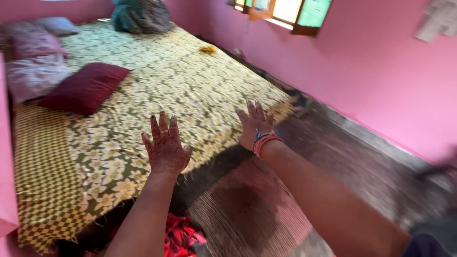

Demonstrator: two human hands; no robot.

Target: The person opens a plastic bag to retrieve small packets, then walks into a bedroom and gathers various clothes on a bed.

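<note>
My left hand [165,147] and right hand [253,124] reach flat, fingers spread and released, over the near edge of the yellow-green flowered cotton bedsheet [190,81], covering the bed beside a maroon cushion [85,86].

I'm in a bedroom at home: a wide bed [190,81] under a floral yellow bedsheet [200,95], pillows [35,76] and a maroon cushion [85,88] along its far edge, pink walls [381,66], a wooden-framed window [285,12].
</note>
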